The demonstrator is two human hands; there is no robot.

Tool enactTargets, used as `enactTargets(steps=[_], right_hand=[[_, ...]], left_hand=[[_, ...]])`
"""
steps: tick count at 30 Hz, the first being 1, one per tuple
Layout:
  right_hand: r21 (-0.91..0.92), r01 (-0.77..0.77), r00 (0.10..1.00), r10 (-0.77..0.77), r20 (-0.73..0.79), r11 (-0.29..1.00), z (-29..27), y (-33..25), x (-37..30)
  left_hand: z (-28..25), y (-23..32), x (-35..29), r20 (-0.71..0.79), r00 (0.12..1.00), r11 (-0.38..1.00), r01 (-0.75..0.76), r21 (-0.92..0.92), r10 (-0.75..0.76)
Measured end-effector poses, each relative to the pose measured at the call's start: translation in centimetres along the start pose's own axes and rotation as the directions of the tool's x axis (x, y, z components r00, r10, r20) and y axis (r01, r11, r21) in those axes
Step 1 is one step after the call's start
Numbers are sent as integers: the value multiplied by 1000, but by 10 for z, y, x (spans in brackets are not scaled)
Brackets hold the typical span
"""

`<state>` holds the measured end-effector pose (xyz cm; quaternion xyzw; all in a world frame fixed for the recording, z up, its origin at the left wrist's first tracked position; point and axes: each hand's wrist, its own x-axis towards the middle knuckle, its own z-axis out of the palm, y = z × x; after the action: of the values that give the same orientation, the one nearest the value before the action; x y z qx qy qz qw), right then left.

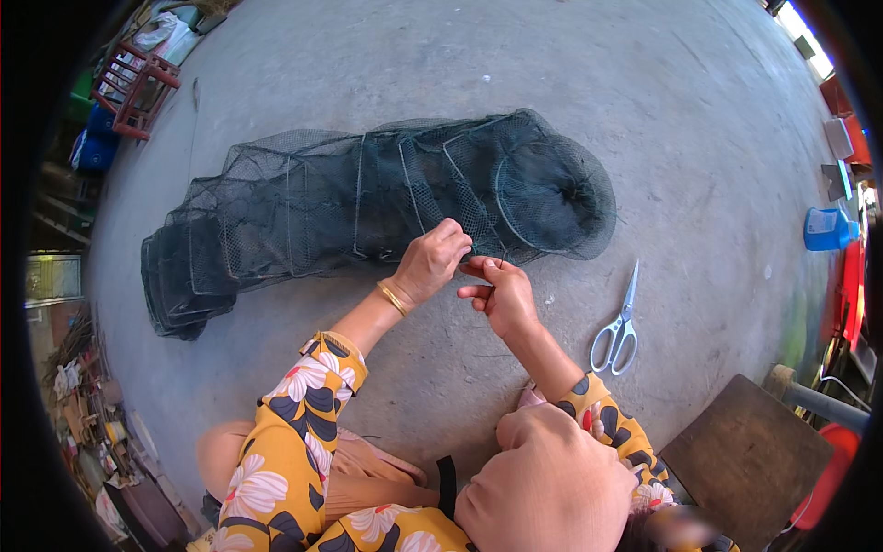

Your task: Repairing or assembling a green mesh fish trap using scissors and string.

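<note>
head view: a long dark-green net (pixel 303 207) lies across the grey floor (pixel 699 138), stretching from left to right on the far side of the person's hands. its left end is bunched into a dark, boxy stack, its middle is ribbed by thin pale frames (pixel 358 198), and its right end rounds off around a hoop, with the mesh drawn toward a dark centre.

the left hand (pixel 432 262) is at the net's near edge, right of its middle, fingers drawn together; whether they clamp the mesh cannot be told. a gold bangle (pixel 393 299) circles that wrist. the right hand (pixel 504 296) is just beside it, to the right and slightly nearer, palm partly up and fingers curled; whether it grips anything is too small to tell. the two hands' fingertips are close together.

both arms wear yellow flowered sleeves (pixel 299 423). scissors (pixel 618 331) lie on the floor to the right of the right hand, points to the far side, handles near. farther right stands a blue bottle (pixel 830 228); near right is a brown board (pixel 750 460). a red-brown rack (pixel 138 87) stands far left.
</note>
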<state>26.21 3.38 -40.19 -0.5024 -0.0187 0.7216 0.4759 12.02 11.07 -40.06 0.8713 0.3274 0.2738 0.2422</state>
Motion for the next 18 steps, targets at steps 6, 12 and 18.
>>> enactTargets(steps=[6,12,18], right_hand=[[172,-118,955,64,288,978,-18,1,2],[-268,80,984,-33,175,960,-1,-13,-15],[-511,404,910,-392,137,759,1,-3,-2]], left_hand=[[0,-2,-1,8,1000,1000,-8,-22,8],[-2,6,1,-5,999,995,-31,93,32],[0,6,4,-75,996,992,-48,113,56]])
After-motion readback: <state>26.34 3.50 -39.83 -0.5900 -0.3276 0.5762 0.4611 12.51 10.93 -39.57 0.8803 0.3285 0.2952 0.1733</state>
